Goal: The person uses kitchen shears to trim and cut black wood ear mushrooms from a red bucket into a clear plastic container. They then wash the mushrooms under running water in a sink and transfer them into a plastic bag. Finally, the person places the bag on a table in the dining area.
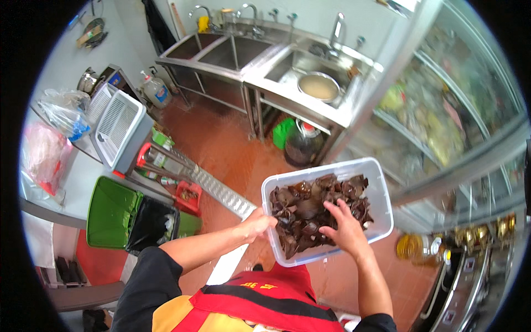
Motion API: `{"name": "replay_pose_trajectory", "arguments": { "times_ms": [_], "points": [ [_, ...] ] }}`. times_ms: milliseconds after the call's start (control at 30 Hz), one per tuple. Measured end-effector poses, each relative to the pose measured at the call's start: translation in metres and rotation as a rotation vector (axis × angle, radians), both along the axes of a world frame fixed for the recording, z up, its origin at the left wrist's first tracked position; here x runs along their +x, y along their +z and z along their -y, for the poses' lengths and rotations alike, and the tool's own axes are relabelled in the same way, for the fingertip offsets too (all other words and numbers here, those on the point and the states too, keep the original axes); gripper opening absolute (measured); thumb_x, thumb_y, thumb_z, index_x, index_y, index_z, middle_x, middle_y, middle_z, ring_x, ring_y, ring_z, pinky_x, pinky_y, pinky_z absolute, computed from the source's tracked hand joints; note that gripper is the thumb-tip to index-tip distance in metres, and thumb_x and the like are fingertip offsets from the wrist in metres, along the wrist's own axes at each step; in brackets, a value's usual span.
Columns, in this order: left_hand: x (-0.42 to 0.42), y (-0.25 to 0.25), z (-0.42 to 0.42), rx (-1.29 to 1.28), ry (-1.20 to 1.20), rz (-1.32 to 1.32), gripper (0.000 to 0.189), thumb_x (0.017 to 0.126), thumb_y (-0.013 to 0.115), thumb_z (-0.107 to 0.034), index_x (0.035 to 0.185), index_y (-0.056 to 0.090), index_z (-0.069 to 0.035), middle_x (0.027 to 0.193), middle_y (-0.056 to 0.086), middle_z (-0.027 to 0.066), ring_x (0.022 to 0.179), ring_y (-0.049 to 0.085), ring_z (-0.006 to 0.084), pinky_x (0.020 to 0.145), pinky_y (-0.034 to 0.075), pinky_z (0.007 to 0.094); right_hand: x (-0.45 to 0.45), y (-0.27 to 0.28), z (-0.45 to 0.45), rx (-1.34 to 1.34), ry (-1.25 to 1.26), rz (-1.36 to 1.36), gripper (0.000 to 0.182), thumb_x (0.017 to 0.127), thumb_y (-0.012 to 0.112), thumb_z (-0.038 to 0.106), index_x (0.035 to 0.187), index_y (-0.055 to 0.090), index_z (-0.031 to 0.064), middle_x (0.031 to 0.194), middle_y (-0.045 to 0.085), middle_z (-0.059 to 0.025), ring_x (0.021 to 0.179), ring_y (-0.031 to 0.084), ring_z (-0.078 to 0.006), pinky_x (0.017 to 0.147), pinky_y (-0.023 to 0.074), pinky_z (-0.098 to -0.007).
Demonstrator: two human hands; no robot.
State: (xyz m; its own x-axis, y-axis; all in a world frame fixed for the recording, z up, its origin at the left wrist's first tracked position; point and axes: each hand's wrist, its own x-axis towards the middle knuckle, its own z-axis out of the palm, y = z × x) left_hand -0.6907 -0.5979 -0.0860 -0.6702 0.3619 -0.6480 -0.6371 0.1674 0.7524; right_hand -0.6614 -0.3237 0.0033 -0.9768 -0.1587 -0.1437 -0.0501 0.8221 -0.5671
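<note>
A clear plastic tub point(379, 195) holds a heap of dark brown wood ear mushrooms point(307, 207). My left hand point(260, 225) grips the tub's left rim, its fingers closed over the edge. Fingers spread, my right hand point(343, 227) reaches over the near right side of the tub and rests on or just above the mushrooms; whether it touches them I cannot tell. Nothing is seen gripped in it.
Ahead, a steel sink point(286, 76) holds a metal bowl point(319, 87) of cloudy liquid. A glass-door fridge point(398, 137) stands on the right. On the left are a green bin point(110, 216) and a grey basket point(120, 128). Oil bottles point(415, 247) stand at the lower right.
</note>
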Motion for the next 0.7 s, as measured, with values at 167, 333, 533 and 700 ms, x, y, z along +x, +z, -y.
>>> {"name": "replay_pose_trajectory", "arguments": {
  "times_ms": [167, 333, 533, 700],
  "points": [
    [-0.141, 0.004, 0.054, 0.027, 0.145, 0.002, 0.042, 0.075, 0.053, -0.008, 0.116, 0.052, -0.001, 0.092, 0.061, 0.0111, 0.078, 0.066, 0.0276, 0.066, 0.057, 0.0423, -0.159, 0.022, 0.015, -0.326, 0.034, -0.336, 0.029, 0.082, 0.067, 0.003, 0.111, 0.065, 0.0069, 0.117, 0.062, -0.0175, 0.096, 0.065, -0.0339, 0.079, 0.0533, -0.0368],
    [-0.292, 0.052, 0.094, -0.111, 0.276, 0.008, 0.069, 0.068, 0.050, -0.002, 0.135, 0.038, 0.002, 0.088, 0.057, 0.0102, 0.073, 0.067, 0.0291, 0.059, 0.058, 0.0376, -0.333, 0.036, 0.000, -0.585, -0.239, -0.438, 0.018, 0.086, 0.061, -0.001, 0.101, 0.069, 0.0033, 0.088, 0.067, -0.0057, 0.074, 0.057, -0.0088, 0.067, 0.0468, -0.0228],
    [-0.519, 0.034, 0.093, -0.175, 0.073, -0.175, 0.041, 0.067, 0.050, -0.005, 0.107, 0.055, 0.000, 0.083, 0.056, 0.0090, 0.068, 0.062, 0.0256, 0.060, 0.055, 0.0358, -0.520, 0.017, -0.048, -0.614, -0.538, -0.440, 0.019, 0.091, 0.055, 0.010, 0.102, 0.067, 0.0006, 0.085, 0.066, -0.0041, 0.071, 0.062, -0.0107, 0.062, 0.0469, -0.0237],
    [-0.683, 0.018, 0.048, -0.148, -0.057, -0.228, 0.019, 0.070, 0.055, -0.009, 0.086, 0.061, 0.000, 0.079, 0.059, 0.0103, 0.070, 0.057, 0.0229, 0.057, 0.046, 0.0392, -0.659, -0.028, -0.095, -0.621, -0.706, -0.311, 0.018, 0.090, 0.057, 0.010, 0.103, 0.066, 0.0028, 0.088, 0.064, -0.0043, 0.069, 0.062, -0.0110, 0.059, 0.0480, -0.0237]
  ]
}}
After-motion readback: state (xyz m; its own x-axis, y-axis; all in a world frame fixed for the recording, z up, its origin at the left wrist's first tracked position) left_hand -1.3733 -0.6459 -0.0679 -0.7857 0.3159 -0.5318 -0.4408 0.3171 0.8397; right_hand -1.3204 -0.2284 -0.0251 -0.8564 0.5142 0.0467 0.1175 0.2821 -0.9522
